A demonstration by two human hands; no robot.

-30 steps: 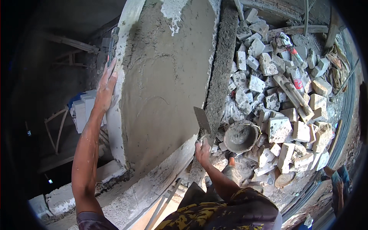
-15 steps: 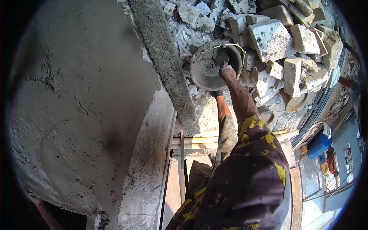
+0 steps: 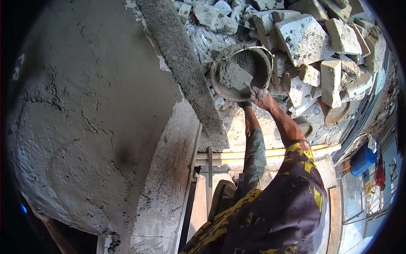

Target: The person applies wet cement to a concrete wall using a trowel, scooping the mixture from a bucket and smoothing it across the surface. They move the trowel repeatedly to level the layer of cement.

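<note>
My right hand [image 3: 263, 99] is closed on the handle of a trowel [image 3: 242, 80] at the near right rim of a round bucket [image 3: 267, 78]. The trowel's flat blade lies on or against grey mortar [image 3: 228, 73] inside; I cannot tell how much it carries. At the far lower left, my left hand [image 3: 41, 215] is by the lower edge of a broad wet-plastered surface [image 3: 97, 127]. Its fingers are hidden, so its grip cannot be made out. A limb in grey cloth, apparently a leg [image 3: 252, 120], reaches up to a dark foot beneath the bucket.
Broken masonry blocks [image 3: 302, 40] are heaped right of and behind the bucket, beside crumpled clear plastic [image 3: 208, 42]. A rough mortar-covered ledge [image 3: 186, 67] runs along the plastered surface. Bamboo poles [image 3: 275, 155] cross below. A blue barrel [image 3: 363, 160] stands far right.
My right hand has drawn back toward me, from inside the bucket to its near rim. The trowel blade has turned from upright to flatter over the mortar. My left hand has barely moved.
</note>
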